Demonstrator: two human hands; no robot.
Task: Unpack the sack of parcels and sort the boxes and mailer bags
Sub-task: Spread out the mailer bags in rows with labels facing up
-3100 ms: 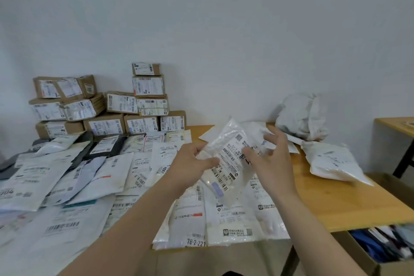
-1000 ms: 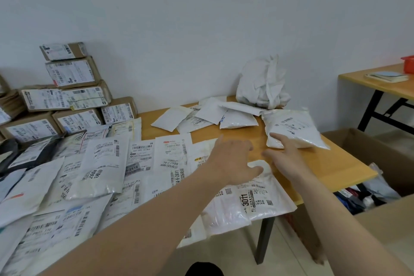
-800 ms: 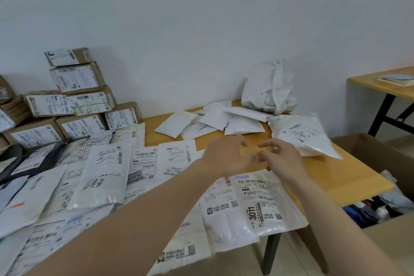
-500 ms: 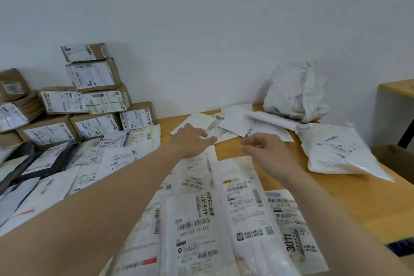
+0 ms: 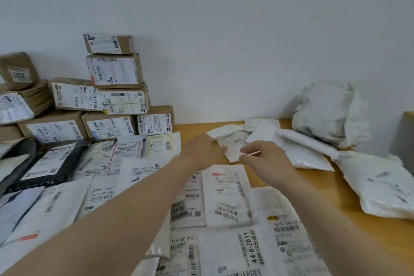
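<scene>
A small white mailer bag lies at the back of the wooden table, in a loose pile of white mailers. My left hand holds its left edge and my right hand pinches its right edge. Rows of labelled white mailer bags cover the table in front of my arms. Brown cardboard boxes are stacked against the wall at the left. The crumpled white sack sits at the back right.
A black mailer lies among the bags at the left. A large puffy white bag rests near the table's right edge. Another table's corner shows at the far right.
The mailer I held earlier now lies in the rows. Both hands moved back across the table to the loose pile and took hold of a small white mailer there.
</scene>
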